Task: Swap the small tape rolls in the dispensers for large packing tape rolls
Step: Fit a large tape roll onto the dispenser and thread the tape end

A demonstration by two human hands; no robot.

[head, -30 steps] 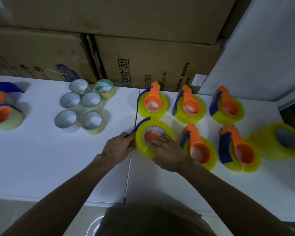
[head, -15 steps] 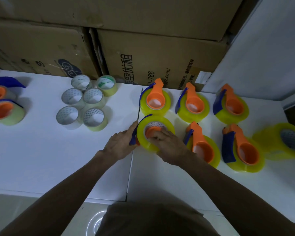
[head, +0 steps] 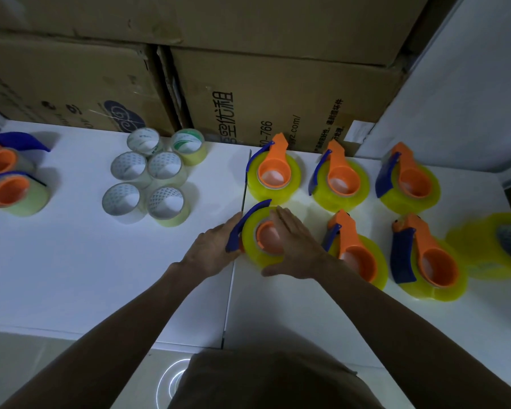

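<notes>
Stacked brown cardboard cartons (head: 278, 93) were seen along the back of a white tabletop (head: 56, 261), which was formed of two panels butted at a seam. Five finished dispensers, each an orange plastic frame with a blue guard seated in a large translucent yellow packing tape roll, were laid flat on the right panel in two rows: three behind (head: 273, 175) (head: 341, 181) (head: 409, 183) and two in front (head: 356, 255) (head: 431, 261), evidently parked there as completed work. One spare large yellow roll (head: 496, 246) was left at the far right edge. Six small pale tape rolls (head: 148, 178) were clustered on the left panel, apparently set aside after removal. Two dispensers still loaded with small rolls (head: 9, 178) were kept at the far left, presumably awaiting the swap.

The dispenser in hand (head: 263, 234) was lying just right of the seam, in front of the back row. Its blue guard was gripped by the left hand (head: 211, 249), fingers curled round it, so that the frame was steadied. The right hand (head: 295, 246) was laid over the yellow roll with fingers nearly straight and the thumb spread below, seemingly to press the roll down onto the orange hub. Seating was judged to be nearly complete.
</notes>
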